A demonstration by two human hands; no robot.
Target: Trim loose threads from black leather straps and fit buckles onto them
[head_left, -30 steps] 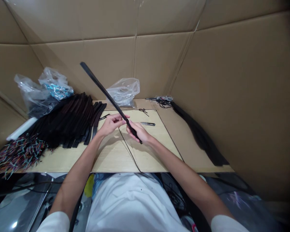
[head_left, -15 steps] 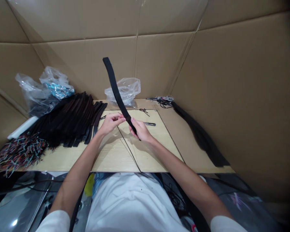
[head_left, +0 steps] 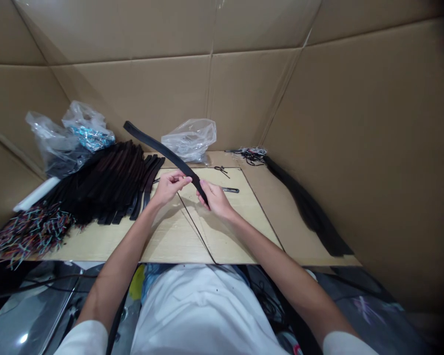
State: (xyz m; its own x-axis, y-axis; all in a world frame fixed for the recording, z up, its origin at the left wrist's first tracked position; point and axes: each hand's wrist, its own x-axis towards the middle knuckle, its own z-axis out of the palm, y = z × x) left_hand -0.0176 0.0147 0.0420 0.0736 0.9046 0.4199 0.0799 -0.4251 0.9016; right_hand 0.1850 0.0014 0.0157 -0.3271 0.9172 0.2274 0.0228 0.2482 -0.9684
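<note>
A long black strap (head_left: 159,146) slants up and to the left above the wooden board (head_left: 170,236). My right hand (head_left: 215,198) is closed round its near end. My left hand (head_left: 169,186) pinches the strap just left of the right hand, fingertips together. A big pile of similar dark straps (head_left: 103,185) lies to the left of my hands on the board.
Clear plastic bags (head_left: 68,135) sit at the back left, another bag (head_left: 191,139) at the back centre. Coloured wire ties (head_left: 25,231) spread at the far left. A small metal tool (head_left: 229,190) lies past my right hand. Dark strands (head_left: 307,207) lie on the right. Cardboard walls (head_left: 355,123) surround the board.
The strap's free end swung from the upper left to nearly upright, then dropped back down to the left. Both hands stayed in place on its near end.
</note>
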